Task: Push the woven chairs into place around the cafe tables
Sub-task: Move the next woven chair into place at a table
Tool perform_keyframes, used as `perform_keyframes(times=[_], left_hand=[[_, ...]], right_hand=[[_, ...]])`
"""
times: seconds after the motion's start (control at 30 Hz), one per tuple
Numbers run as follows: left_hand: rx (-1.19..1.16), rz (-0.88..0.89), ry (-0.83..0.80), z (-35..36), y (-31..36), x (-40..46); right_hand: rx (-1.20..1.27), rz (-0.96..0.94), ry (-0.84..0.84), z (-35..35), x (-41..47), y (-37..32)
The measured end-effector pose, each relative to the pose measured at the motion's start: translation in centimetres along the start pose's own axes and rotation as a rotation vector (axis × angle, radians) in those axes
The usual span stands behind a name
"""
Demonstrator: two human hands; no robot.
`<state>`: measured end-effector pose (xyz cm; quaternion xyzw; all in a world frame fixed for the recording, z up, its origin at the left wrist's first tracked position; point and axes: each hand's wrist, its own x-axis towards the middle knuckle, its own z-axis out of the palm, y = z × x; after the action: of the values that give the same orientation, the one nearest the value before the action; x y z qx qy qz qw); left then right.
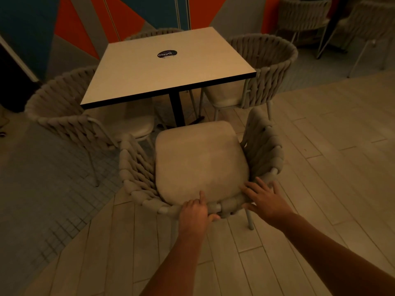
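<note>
Head view: near chair (201, 161) stood just in front of the table (168, 67), seat not yet under the top. Left hand (194, 212) gripped the chair's woven back rim, forefinger out on the cushion. Right hand (267, 199) lay flat, fingers spread, on the rim beside it. Three more chairs sat tucked at the table's left (64, 107), right (267, 67) and far (154, 33) sides.
</note>
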<state>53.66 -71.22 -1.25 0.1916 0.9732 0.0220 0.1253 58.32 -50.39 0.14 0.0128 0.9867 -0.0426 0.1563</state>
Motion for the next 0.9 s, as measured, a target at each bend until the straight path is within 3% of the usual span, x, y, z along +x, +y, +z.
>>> perform_keyframes(times=[0.43, 0.7, 0.9], left_hand=[[-0.184, 0.148, -0.038, -1.3, 9.9, 3.8], [-0.216, 0.088, -0.004, -2.1, 13.3, 6.2], [-0.222, -0.056, 0.007, -1.9, 16.3, 6.9]], right_hand=[[0.016, -0.017, 0.046, -4.2, 0.8, 8.2], [-0.022, -0.058, 0.038, -5.3, 2.4, 13.5], [-0.042, -0.187, 0.025, -5.6, 4.5, 16.7]])
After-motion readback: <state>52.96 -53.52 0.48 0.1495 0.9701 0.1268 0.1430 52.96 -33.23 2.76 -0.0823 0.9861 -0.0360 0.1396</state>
